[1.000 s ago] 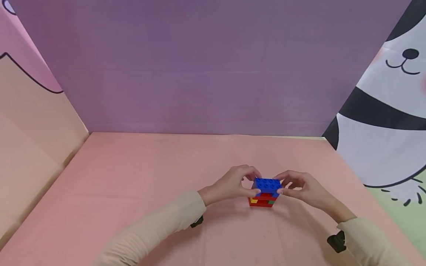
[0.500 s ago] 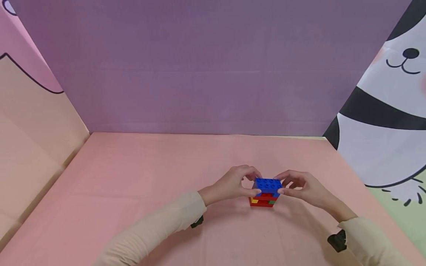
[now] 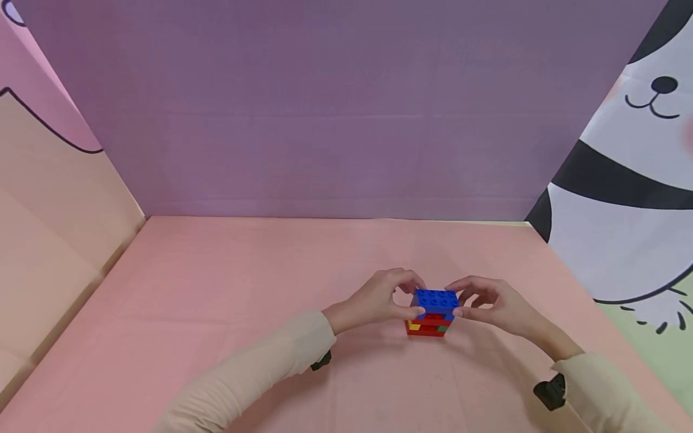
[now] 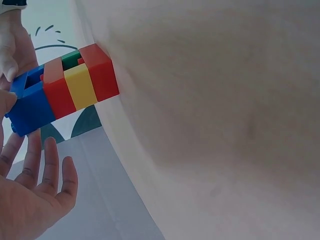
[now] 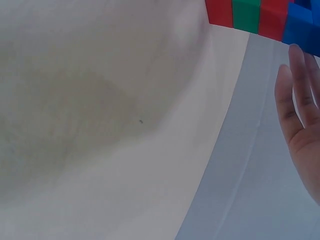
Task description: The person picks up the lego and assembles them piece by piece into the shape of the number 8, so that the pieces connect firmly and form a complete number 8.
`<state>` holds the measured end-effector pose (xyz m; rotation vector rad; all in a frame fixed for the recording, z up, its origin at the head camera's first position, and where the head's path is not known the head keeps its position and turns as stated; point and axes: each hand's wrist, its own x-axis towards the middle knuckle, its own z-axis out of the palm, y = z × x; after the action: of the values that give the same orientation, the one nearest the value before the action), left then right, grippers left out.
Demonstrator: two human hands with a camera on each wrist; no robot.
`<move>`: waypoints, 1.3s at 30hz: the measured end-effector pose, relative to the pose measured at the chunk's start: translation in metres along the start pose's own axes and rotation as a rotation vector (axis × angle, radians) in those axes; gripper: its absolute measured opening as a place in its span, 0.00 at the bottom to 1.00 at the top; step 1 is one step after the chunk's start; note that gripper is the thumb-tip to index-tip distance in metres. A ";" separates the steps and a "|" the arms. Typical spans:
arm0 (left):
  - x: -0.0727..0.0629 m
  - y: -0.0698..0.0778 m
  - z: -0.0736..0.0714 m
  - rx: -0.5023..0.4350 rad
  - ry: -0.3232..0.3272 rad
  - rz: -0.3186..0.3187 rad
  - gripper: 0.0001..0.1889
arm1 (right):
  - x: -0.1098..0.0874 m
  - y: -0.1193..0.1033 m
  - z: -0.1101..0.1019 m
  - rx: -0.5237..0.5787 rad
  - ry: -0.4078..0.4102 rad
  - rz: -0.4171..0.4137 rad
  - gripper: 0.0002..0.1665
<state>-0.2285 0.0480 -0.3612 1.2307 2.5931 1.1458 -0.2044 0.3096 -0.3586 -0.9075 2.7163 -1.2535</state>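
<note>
A small tower of toy building bricks stands on the pink tabletop, right of the middle in the head view. Its top is a blue brick (image 3: 437, 299) with studs facing up. Below come smaller blue pieces, a red brick (image 4: 59, 89), a layer with a yellow brick (image 4: 80, 86) and a green brick (image 5: 246, 15), then a red base brick (image 3: 425, 333). My left hand (image 3: 384, 296) pinches the top blue brick at its left end, thumb in front and fingers behind. Its right end is held by my right hand (image 3: 495, 302) in a similar pinch.
The pink tabletop (image 3: 227, 276) reaches back to a purple wall (image 3: 335, 114). A beige and pink panel (image 3: 59, 198) borders the left, and a panel printed with a panda (image 3: 622, 240) borders the right. Dark wrist devices sit under both sleeves.
</note>
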 end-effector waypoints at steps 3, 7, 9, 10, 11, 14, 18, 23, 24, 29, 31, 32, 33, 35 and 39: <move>0.000 0.000 0.000 0.000 0.004 0.004 0.19 | -0.001 -0.001 0.000 -0.005 0.009 -0.014 0.22; 0.000 -0.001 0.001 -0.003 0.009 0.011 0.18 | -0.003 -0.002 0.000 -0.003 0.028 -0.027 0.22; 0.000 -0.001 0.001 -0.006 0.010 0.008 0.18 | -0.003 -0.003 0.000 -0.002 0.034 -0.023 0.21; 0.000 -0.001 0.001 -0.008 0.010 0.004 0.18 | -0.003 -0.003 0.001 -0.004 0.038 -0.019 0.21; 0.000 -0.001 0.001 -0.012 0.010 0.000 0.18 | -0.003 -0.003 0.001 -0.007 0.041 -0.014 0.21; 0.000 -0.001 0.001 -0.021 0.011 -0.009 0.18 | -0.003 -0.003 0.002 -0.024 0.049 -0.007 0.20; 0.000 0.000 0.000 -0.037 0.017 -0.010 0.18 | -0.002 -0.003 0.001 -0.032 0.048 -0.004 0.20; 0.000 0.001 -0.001 -0.032 0.011 -0.006 0.18 | -0.002 -0.003 0.001 -0.023 0.044 0.000 0.20; -0.001 0.001 -0.001 -0.031 0.007 -0.008 0.18 | -0.002 -0.003 0.001 -0.022 0.044 0.000 0.20; -0.003 0.004 -0.001 -0.021 -0.011 -0.028 0.19 | -0.003 -0.003 0.002 -0.027 0.042 0.020 0.20; -0.003 0.004 0.000 -0.007 -0.011 -0.037 0.20 | -0.003 -0.004 0.002 -0.033 0.042 0.023 0.20; -0.004 0.004 0.000 0.007 -0.009 -0.037 0.21 | -0.003 -0.004 0.002 -0.036 0.042 0.023 0.20; -0.004 0.004 0.001 0.019 -0.007 -0.035 0.22 | -0.003 -0.004 0.002 -0.037 0.042 0.022 0.20; -0.005 0.004 0.002 0.052 0.002 -0.020 0.23 | -0.003 -0.004 0.002 -0.037 0.041 0.021 0.20; -0.008 0.006 0.003 0.141 0.023 0.031 0.21 | -0.002 -0.004 0.001 -0.035 0.042 0.021 0.20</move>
<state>-0.2185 0.0467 -0.3613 1.2957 2.7231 1.0023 -0.2004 0.3080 -0.3576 -0.8623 2.7808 -1.2399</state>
